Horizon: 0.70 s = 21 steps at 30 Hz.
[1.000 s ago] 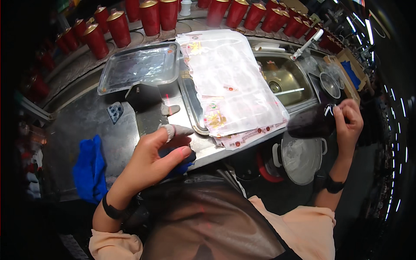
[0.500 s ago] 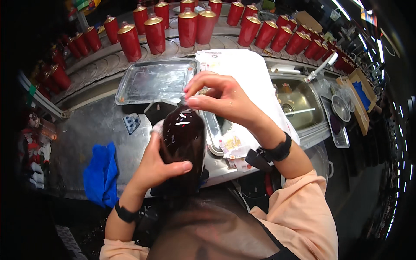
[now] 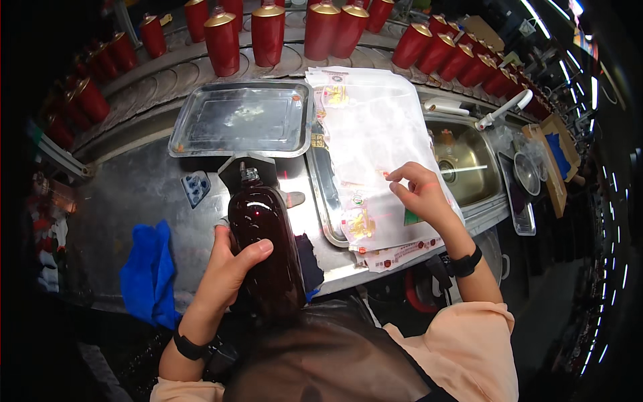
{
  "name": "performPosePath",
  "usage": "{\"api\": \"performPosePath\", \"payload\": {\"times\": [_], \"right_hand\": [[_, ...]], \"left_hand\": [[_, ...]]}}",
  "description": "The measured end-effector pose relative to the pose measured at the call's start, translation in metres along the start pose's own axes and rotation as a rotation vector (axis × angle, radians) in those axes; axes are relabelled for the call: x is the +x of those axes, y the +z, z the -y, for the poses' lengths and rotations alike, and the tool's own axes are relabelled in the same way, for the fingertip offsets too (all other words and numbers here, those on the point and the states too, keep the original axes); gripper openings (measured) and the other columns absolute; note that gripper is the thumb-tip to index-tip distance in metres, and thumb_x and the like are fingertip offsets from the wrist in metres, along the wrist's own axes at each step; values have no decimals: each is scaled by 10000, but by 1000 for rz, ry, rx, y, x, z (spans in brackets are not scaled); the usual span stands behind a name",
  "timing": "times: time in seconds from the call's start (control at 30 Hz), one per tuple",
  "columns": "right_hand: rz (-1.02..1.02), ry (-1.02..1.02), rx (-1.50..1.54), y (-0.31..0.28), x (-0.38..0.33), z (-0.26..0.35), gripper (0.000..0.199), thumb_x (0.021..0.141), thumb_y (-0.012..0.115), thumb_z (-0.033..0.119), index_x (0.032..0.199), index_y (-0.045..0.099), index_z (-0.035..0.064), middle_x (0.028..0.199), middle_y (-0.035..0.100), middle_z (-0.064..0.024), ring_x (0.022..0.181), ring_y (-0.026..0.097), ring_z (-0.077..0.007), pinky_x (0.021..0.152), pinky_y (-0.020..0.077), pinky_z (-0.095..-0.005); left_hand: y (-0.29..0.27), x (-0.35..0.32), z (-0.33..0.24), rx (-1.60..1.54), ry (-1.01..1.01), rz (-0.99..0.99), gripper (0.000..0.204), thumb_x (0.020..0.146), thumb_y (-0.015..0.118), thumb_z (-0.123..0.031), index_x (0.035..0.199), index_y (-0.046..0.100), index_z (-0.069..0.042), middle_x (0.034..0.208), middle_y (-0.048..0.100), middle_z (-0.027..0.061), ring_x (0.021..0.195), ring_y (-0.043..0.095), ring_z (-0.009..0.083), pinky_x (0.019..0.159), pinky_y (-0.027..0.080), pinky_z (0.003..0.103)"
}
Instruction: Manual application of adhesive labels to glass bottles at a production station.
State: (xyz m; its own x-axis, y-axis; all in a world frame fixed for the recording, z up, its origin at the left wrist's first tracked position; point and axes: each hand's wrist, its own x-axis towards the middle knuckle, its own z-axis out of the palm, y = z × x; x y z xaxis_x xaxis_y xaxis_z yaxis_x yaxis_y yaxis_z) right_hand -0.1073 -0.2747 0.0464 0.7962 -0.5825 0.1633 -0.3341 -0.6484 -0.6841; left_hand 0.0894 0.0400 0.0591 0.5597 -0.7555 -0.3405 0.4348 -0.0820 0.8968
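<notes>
A glossy dark red-brown bottle [image 3: 262,231] leans in front of me with its clear neck pointing away. My left hand [image 3: 224,268] is closed around its left side, the thumb lying across the front. The base is lost in shadow near my apron. My right hand [image 3: 425,197] hovers over a stack of white label sheets [image 3: 375,134], fingers bent and the thumb a little apart from the forefinger; I make out nothing between them. Behind the bottle's neck is a dark angled metal stand [image 3: 231,171].
A metal tray [image 3: 244,120] lies beyond the bottle. Red gold-topped bottles [image 3: 266,37] line the curved conveyor [image 3: 181,70] at the back. Blue cloth [image 3: 147,268] and a small blue-patterned piece [image 3: 195,187] rest on the metal table at left. A sink [image 3: 462,161] with a white tap [image 3: 506,110] is right.
My right hand has left the bottle's neck and moved right, over the label sheets. The bottle has tilted and shifted slightly left, still in my left hand. Red bottles on the conveyor have shifted.
</notes>
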Motion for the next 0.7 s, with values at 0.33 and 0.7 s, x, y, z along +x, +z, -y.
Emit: {"api": "performPosePath", "payload": {"times": [0.33,0.7], "right_hand": [[325,-193,-184,20,8,25,172,794,668,93,965,694,95,946,612,-74,738,617,-247,688,511,-362],[674,-469,-391,40,20,45,345,712,718,94,1051,737,153,1147,604,-106,765,657,-297,704,524,-394]], "left_hand": [[1,1,-5,37,8,-48,592,824,747,-173,1215,347,20,1155,568,167,1044,607,193,906,532,343],[-6,6,2,231,99,-86,587,886,728,-322,1185,373,37,1126,570,139,1083,546,161,918,482,298]]}}
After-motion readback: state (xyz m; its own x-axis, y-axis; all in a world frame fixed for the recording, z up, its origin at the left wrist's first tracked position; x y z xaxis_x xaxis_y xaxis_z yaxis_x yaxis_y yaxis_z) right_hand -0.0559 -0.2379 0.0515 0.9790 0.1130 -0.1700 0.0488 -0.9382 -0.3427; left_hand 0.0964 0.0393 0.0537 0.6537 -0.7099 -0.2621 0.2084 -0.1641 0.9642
